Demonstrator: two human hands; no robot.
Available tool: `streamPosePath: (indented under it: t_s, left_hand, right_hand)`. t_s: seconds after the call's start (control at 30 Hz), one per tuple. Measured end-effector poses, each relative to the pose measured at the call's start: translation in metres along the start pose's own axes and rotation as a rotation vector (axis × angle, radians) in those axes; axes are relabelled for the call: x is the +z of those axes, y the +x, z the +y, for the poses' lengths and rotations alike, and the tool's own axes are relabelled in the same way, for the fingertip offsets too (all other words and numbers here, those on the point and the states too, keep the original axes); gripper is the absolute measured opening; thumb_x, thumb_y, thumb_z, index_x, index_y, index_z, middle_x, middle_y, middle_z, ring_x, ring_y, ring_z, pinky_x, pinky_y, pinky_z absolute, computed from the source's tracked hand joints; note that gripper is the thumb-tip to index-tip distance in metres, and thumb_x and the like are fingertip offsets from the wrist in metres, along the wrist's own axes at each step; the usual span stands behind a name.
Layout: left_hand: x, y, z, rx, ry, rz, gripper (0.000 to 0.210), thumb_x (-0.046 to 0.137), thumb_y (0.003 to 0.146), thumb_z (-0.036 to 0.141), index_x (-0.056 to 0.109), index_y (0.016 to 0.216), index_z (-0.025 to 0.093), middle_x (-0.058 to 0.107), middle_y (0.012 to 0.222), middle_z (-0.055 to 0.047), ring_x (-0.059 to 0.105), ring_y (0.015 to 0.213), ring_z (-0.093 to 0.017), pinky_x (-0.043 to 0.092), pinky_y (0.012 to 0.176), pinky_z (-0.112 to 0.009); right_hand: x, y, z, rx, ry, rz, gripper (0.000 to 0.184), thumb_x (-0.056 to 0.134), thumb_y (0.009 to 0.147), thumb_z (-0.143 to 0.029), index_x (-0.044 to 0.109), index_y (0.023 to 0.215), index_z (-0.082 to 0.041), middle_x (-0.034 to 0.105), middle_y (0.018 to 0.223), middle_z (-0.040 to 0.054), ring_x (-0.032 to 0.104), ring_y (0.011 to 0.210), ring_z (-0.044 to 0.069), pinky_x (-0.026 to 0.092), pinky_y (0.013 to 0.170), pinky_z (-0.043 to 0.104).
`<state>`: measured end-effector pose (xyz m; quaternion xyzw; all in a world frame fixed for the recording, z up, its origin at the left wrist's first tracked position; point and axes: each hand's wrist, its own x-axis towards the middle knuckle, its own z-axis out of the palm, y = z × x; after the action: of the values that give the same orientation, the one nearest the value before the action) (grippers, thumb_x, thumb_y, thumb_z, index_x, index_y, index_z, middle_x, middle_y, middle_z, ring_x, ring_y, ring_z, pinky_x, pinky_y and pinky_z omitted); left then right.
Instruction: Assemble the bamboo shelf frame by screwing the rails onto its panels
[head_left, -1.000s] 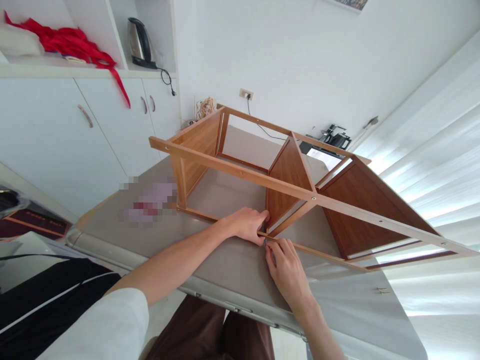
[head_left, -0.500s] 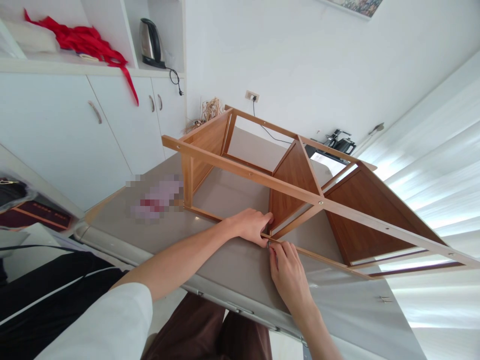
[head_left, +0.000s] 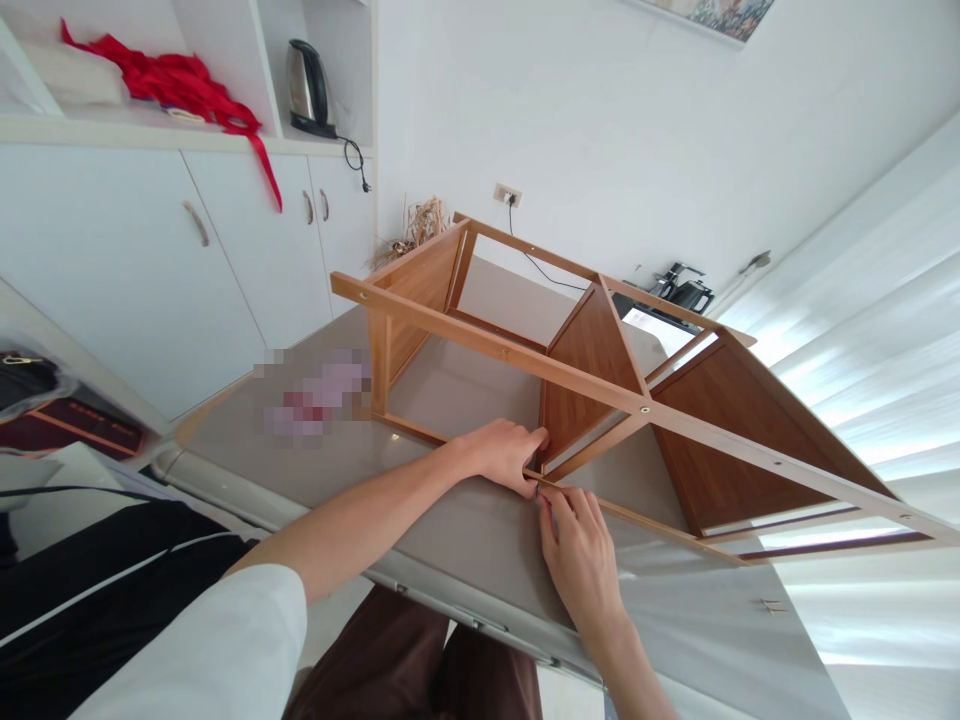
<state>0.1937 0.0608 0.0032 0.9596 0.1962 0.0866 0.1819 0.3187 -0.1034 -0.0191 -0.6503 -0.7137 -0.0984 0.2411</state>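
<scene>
A brown wooden shelf rack (head_left: 574,382) lies on its side on the grey table (head_left: 465,545). Its middle shelf board (head_left: 581,370) meets the near lower rail between my hands. My left hand (head_left: 504,452) is closed around that rail at the joint, thumb against the board. Just to its right, my right hand (head_left: 577,525) pinches at the rail's outer face. A small dark metallic bit shows at those fingertips, mostly hidden, so its kind cannot be told. The fingertips of both hands nearly meet.
Several small screw-like pieces (head_left: 772,606) lie at the table's right. A blurred-out patch (head_left: 319,395) covers something at the left. Behind stand dried plants (head_left: 424,225) and a dark kettle set (head_left: 686,290). A steel kettle (head_left: 307,90) and red ribbon (head_left: 180,85) sit on cabinet shelves.
The whole view has shifted slightly. Both hands stay at the same joint of the rack, with only a small change in the right fingers.
</scene>
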Motion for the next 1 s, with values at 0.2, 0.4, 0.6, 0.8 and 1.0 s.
streamPosePath:
  t_s: [0.2, 0.4, 0.6, 0.8, 1.0]
  left_hand:
    - [0.002, 0.001, -0.001, 0.020, -0.009, 0.027, 0.055, 0.070, 0.065, 0.052, 0.049, 0.105, 0.022, 0.072, 0.078, -0.001, 0.069, 0.070, -0.026, 0.041, 0.053, -0.032]
    - [0.001, 0.001, 0.000, 0.005, -0.014, 0.024, 0.052, 0.071, 0.066, 0.049, 0.049, 0.104, 0.022, 0.072, 0.078, 0.001, 0.070, 0.072, -0.025, 0.043, 0.056, -0.031]
    - [-0.001, 0.001, 0.003, -0.019, -0.016, 0.023, 0.047, 0.070, 0.066, 0.044, 0.049, 0.101, 0.023, 0.071, 0.075, 0.002, 0.069, 0.069, -0.024, 0.040, 0.055, -0.031]
    - [-0.002, 0.001, 0.004, -0.020, -0.011, 0.006, 0.042, 0.069, 0.068, 0.045, 0.048, 0.098, 0.024, 0.070, 0.075, 0.003, 0.067, 0.068, -0.023, 0.036, 0.053, -0.031]
    - [-0.004, 0.001, 0.005, -0.027, -0.018, -0.009, 0.040, 0.068, 0.068, 0.043, 0.047, 0.096, 0.023, 0.069, 0.076, 0.004, 0.065, 0.067, -0.021, 0.035, 0.055, -0.031]
  right_hand:
    - [-0.006, -0.001, 0.010, -0.004, -0.014, 0.031, 0.014, 0.052, 0.098, -0.024, 0.065, 0.101, -0.023, 0.060, 0.101, 0.0108, 0.052, 0.088, 0.024, 0.045, 0.080, 0.041]
    - [-0.003, -0.006, 0.021, -0.051, 0.010, 0.042, 0.015, 0.054, 0.097, -0.022, 0.066, 0.106, -0.022, 0.065, 0.093, 0.0063, 0.056, 0.087, 0.022, 0.044, 0.079, 0.038]
    - [-0.001, -0.009, 0.027, 0.008, 0.113, 0.015, 0.015, 0.055, 0.097, -0.025, 0.068, 0.090, -0.022, 0.063, 0.087, 0.0056, 0.057, 0.085, 0.021, 0.046, 0.079, 0.037]
    - [0.001, -0.011, 0.035, 0.032, 0.239, -0.011, 0.019, 0.054, 0.098, -0.024, 0.068, 0.111, -0.025, 0.063, 0.098, 0.0065, 0.057, 0.093, 0.021, 0.049, 0.084, 0.038]
    - [0.001, -0.011, 0.036, 0.069, 0.297, -0.061, 0.019, 0.049, 0.099, -0.023, 0.068, 0.101, -0.024, 0.063, 0.100, 0.0065, 0.056, 0.095, 0.021, 0.048, 0.086, 0.039]
